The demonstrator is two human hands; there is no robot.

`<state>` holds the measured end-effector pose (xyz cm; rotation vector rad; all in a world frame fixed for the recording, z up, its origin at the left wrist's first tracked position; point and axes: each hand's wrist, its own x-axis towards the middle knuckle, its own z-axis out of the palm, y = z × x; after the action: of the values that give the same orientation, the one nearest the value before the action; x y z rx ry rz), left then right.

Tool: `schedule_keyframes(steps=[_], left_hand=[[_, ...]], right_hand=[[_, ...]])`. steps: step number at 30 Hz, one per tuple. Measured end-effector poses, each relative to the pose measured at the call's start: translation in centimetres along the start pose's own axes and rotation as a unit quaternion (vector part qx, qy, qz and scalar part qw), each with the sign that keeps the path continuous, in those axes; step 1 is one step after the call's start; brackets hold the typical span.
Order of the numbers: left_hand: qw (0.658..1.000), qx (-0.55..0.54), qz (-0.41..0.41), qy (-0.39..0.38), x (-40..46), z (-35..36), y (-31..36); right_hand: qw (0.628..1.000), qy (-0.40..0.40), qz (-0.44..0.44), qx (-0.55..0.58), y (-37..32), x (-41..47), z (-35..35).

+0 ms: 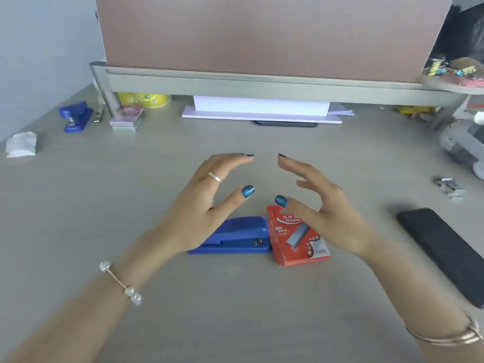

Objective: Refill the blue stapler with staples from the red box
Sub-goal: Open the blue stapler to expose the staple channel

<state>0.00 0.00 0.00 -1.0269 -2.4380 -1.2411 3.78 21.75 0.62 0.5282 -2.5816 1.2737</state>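
Grey desk (pixel 235 297) under a shelf riser (pixel 235 83), wall (pixel 39 48) at left.

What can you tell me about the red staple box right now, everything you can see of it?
The red box is a flat cardboard pack lying face up on the desk, shut as far as shows, turned slightly askew. Its printed top carries a white Maped logo, "24/6" and a picture of a grey staple strip. Its left edge sits against the blue stapler, or very nearly. The right hand hovers open above it, covering its upper right part; contact cannot be told.

Head view, downward over desk (pixel 78 205)
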Motion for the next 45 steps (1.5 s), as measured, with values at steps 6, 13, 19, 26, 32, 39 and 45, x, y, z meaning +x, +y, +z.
schedule_keyframes(steps=[6, 13, 19, 26, 32, 39, 45], left_hand=[[0.997, -0.039, -0.064, -0.017, -1.4, 1.3, -1.0], [0.996, 0.056, -0.034, -0.062, -2.4, 2.6, -1.7], [0.994, 0.078, -0.040, -0.060, -2.4, 2.8, -1.3], [0.996, -0.037, -0.065, -0.038, -2.4, 2.5, -1.0], [0.973, -0.211, -0.095, 0.005, -2.3, 0.4, -0.7], [0.958, -0.263, -0.109, 0.038, -2.7, -3.4, -1.9], [0.958, -0.257, -0.109, 0.058, -3.9, -6.1, -3.3]], right_hand=[[0.999, -0.004, -0.012, -0.050, 1.0, -0.9, 1.2], [0.982, -0.063, -0.006, -0.177, 2.5, -2.0, 3.2], [0.980, -0.065, 0.036, -0.183, 1.9, -1.7, 3.7], [0.980, -0.087, 0.044, -0.175, 1.5, -1.8, 3.5], [0.982, -0.086, 0.042, -0.165, 1.3, -1.9, 3.4], [0.983, -0.081, 0.039, -0.162, 1.4, -1.9, 3.3], [0.983, -0.085, 0.053, -0.154, 1.4, -2.0, 3.5]])
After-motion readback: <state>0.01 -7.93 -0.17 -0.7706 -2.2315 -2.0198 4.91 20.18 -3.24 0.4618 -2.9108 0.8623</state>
